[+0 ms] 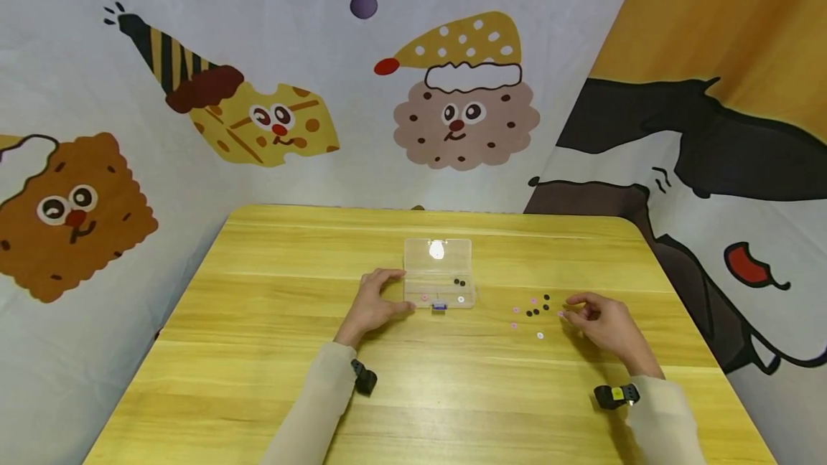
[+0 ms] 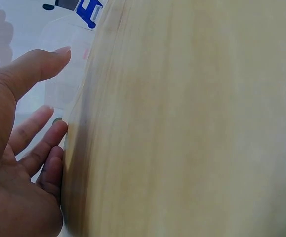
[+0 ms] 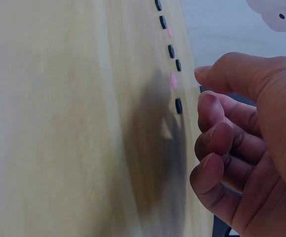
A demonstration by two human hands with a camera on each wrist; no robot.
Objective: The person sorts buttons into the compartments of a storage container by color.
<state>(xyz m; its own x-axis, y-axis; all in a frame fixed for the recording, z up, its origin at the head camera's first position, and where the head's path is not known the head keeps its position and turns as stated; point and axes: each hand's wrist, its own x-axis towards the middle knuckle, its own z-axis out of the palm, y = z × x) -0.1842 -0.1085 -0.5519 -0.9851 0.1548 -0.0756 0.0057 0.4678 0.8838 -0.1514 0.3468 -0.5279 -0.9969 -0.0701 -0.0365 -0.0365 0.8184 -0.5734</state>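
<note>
A clear plastic box (image 1: 439, 291) stands with its lid (image 1: 423, 255) raised at the back and a blue latch (image 1: 439, 306) in front. My left hand (image 1: 375, 301) holds its left end, thumb at the front corner and index finger towards the back. Inside lie small black, pink and white discs, like buttons. My right hand (image 1: 604, 321) hovers at the right with bent fingers, over a pink disc (image 1: 561, 314) near its fingertips. In the right wrist view a gap shows between thumb and index finger, and I see nothing held there.
Between box and right hand lie several loose black discs (image 1: 536, 311), pink discs (image 1: 515, 310) and a white disc (image 1: 540, 336) on the wooden table (image 1: 271, 350). A cloth (image 1: 362, 128) printed with cartoon figures hangs behind the table.
</note>
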